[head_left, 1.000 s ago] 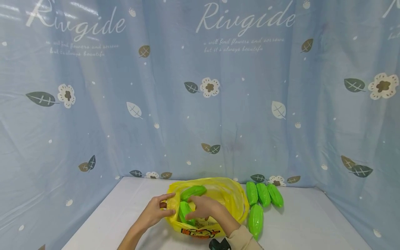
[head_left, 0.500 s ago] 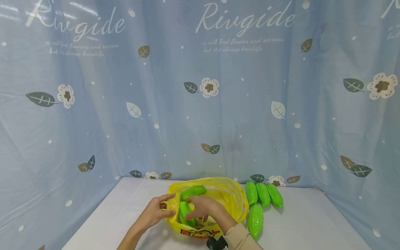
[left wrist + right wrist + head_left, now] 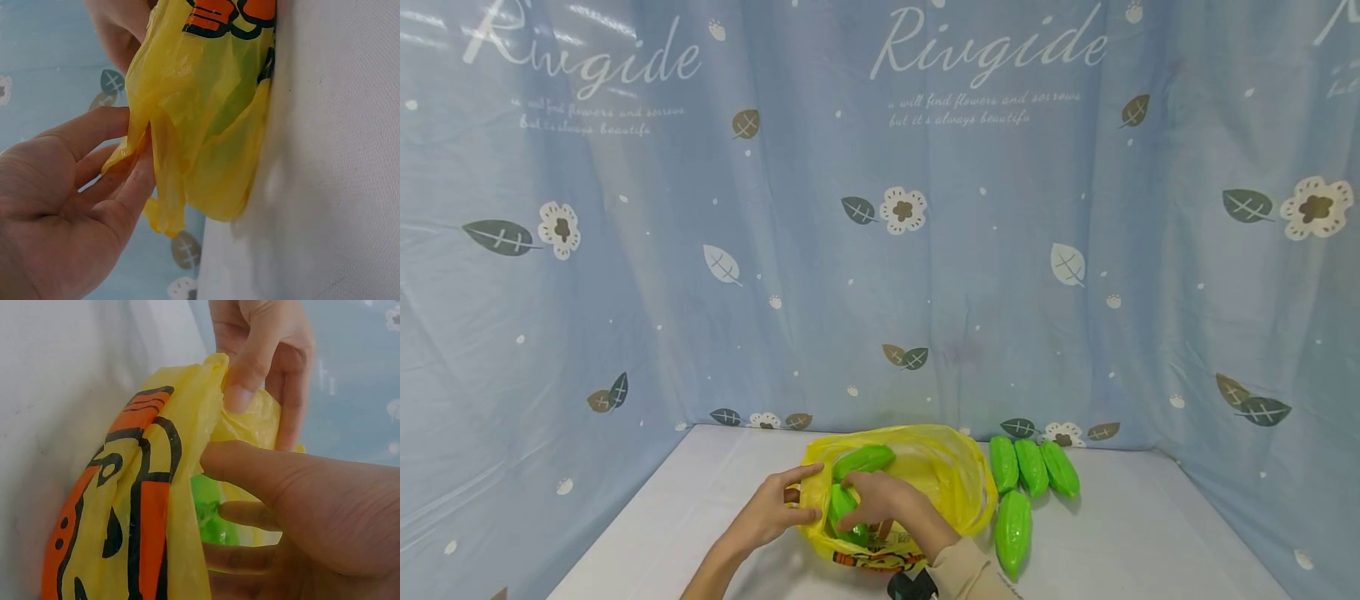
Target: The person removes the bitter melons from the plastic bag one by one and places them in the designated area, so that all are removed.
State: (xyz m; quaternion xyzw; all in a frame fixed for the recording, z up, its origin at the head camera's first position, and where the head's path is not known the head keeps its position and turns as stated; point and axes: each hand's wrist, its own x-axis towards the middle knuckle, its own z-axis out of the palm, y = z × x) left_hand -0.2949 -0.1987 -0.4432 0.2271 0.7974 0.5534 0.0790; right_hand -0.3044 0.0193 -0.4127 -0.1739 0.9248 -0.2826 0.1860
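Note:
A yellow plastic bag with an orange and black print lies on its side, its mouth spread. My left hand pinches the bag's left edge between thumb and fingers; the left wrist view shows the bunched film there. My right hand reaches inside the mouth, fingers extended beside a glossy green ridged oblong piece. In the right wrist view its thumb lies against the bag rim and its fingertips are near the green piece; full contact is hidden. Another green piece rests behind it in the bag.
Right of the bag, three similar green pieces lie side by side at the back, with one more green piece in front. They sit on a white tabletop. A blue patterned curtain stands behind and at both sides.
My right hand has shifted slightly left, closer over the front green piece in the bag. My left hand keeps its hold on the bag's edge. The pieces outside have not moved.

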